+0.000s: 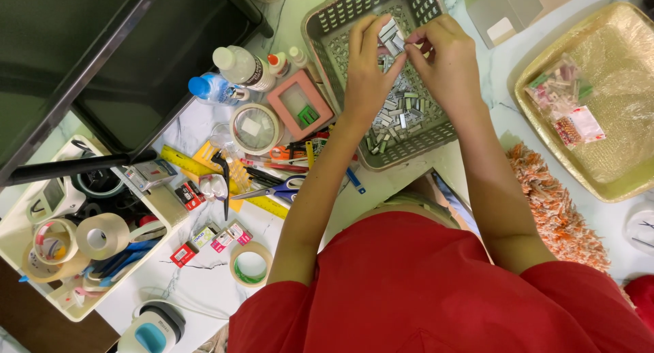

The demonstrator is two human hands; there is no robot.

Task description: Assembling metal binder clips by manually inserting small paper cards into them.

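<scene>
Staple strips (391, 34), small and silver-grey, are pinched between both hands above the grey perforated basket (327, 26) at 12 o'clock on the table. Left hand (366, 67) is closed narrow, fingertips gripping the stack from its 9 o'clock side. Right hand (446, 53) is closed narrow too, thumb and forefinger nipping the strips from 3 o'clock. Loose strips (398, 114) lie heaped on the basket floor directly below, at 6 o'clock from the hands.

Surroundings: pink-framed box (300, 106) and round clear tub (255, 128) at 9 o'clock of the basket; scissors (276, 189) and yellow ruler (204, 172) toward 8 o'clock; tape rolls in a cream caddy (17, 244) further out at 8 o'clock; gold tray (545, 80) with small packets at 3 o'clock.

Judgement on technique: strips this small snap easily, so fingertip pressure should stay light and along the long edges. Keeping the work over the basket means dropped pieces land with the rest. Aligning ends flush before adding another strip would keep the stack square.
</scene>
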